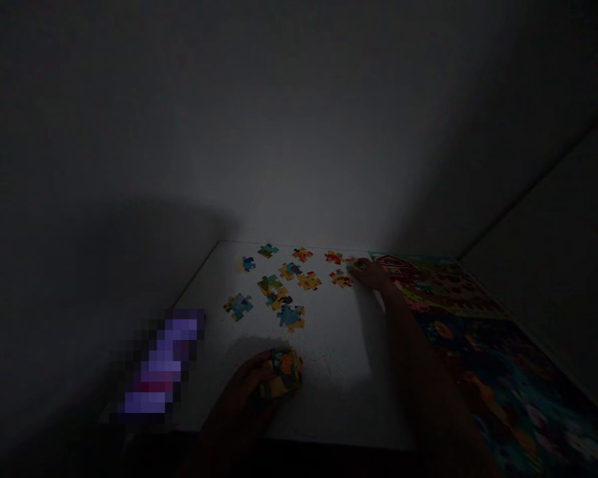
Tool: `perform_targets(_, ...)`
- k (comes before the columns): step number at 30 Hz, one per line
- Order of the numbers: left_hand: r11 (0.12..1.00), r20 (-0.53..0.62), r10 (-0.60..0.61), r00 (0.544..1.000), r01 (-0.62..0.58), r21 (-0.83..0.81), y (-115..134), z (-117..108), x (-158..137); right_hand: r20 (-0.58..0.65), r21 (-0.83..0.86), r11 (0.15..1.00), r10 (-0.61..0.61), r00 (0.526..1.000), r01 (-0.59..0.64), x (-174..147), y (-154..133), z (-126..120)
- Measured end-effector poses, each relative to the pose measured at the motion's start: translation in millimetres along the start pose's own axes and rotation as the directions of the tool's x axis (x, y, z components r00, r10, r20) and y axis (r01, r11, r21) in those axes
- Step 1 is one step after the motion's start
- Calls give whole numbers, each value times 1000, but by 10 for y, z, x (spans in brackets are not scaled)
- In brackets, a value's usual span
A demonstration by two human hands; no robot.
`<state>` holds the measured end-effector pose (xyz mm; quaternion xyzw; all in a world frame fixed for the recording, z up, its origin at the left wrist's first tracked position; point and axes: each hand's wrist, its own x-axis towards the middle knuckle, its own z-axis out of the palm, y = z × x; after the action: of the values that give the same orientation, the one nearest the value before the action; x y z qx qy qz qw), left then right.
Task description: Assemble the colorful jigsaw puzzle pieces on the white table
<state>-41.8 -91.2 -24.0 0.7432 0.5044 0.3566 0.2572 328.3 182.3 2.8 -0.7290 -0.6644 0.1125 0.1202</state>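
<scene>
My left hand (246, 382) is closed round what looks like a small stack of jigsaw puzzle pieces (285, 366), low over the front of the white table (329, 392). Farther back, my right hand (373, 273) has its fingers on a puzzle piece (353, 263), which they partly cover. Just left of those fingers lie a red and yellow piece (341, 279) and an orange piece (333, 257). Several other loose pieces are spread over the table, among them a yellow piece (309, 281), a blue piece (292, 317) and a pale blue piece (238, 306).
On the right, colourful printed pictures (493, 372) cover the table under my right forearm. A blurred purple screen-like object (162, 365) is at the table's left edge. A pale wall (299, 146) rises behind the table. The scene is very dim.
</scene>
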Motion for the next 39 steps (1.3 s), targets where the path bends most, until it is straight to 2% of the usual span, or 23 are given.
perform_targets(3,997,-20,28,999,-26,66,30,-6,4,-34,-27,999,37,999,-37,-36,-23,-12)
perform_targets(5,991,-12,39,999,-37,129,27,-7,2,-85,18,996,87,993,-86,-78,-18,-30)
perform_targets(8,985,-7,43,999,-41,165,18,-7,-3,-198,238,964,169,966,-120,-206,-27,-97)
perform_targets(11,985,-19,57,998,-53,166,33,1,-2,-287,513,858,181,941,-8,-503,-196,-206)
perform_targets(12,985,-24,55,998,-50,167,40,6,-1,-269,596,801,136,954,54,-649,-308,-238)
perform_targets(13,985,-27,54,998,-49,165,46,13,-2,-197,679,726,44,979,104,-813,-444,-260)
perform_targets(14,986,-26,51,998,-47,158,50,22,-4,-115,756,642,-68,991,132,-989,-599,-267)
perform_targets(15,988,-23,46,999,-42,146,50,32,-8,9,800,585,-234,972,133,-1168,-763,-256)
perform_targets(16,991,-31,34,999,-29,132,48,44,-13,139,823,557,-387,911,111,-1339,-925,-226)
perform_targets(17,993,-45,11,999,-6,116,45,55,-19,262,840,538,-515,816,70,-1495,-1075,-179)
perform_targets(18,995,-56,-15,998,20,98,40,67,-24,348,855,519,-604,717,22,-1628,-1205,-118)
perform_targets(19,995,-66,-44,997,49,81,36,77,-28,393,865,502,-659,641,-15,-1736,-1311,-50)
perform_targets(20,995,-75,-70,995,75,68,35,85,-30,414,870,492,-685,599,-39,-1818,-1389,20)
perform_targets(21,994,-84,-85,993,90,61,37,90,-28,419,871,490,-696,583,-42,-1876,-1442,84)
perform_targets(22,994,-86,-79,993,85,64,42,91,-23,410,868,495,-696,589,-19,-1914,-1472,137)
perform_targets(25,989,-77,38,996,-26,144,74,79,2,341,818,553,-690,638,160,-1949,-1473,215)
perform_targets(28,960,-78,139,987,-115,254,113,62,21,311,739,603,-701,642,300,-1939,-1420,190)
perform_targets(30,948,-109,134,985,-96,303,137,57,23,337,697,630,-709,619,342,-1934,-1388,146)
perform_targets(34,945,-115,138,984,-96,313,168,62,26,389,626,645,-746,541,439,-1949,-1383,50)
perform_targets(39,912,-79,167,983,-124,391,172,71,45,381,610,643,-751,540,464,-1976,-1449,-23)
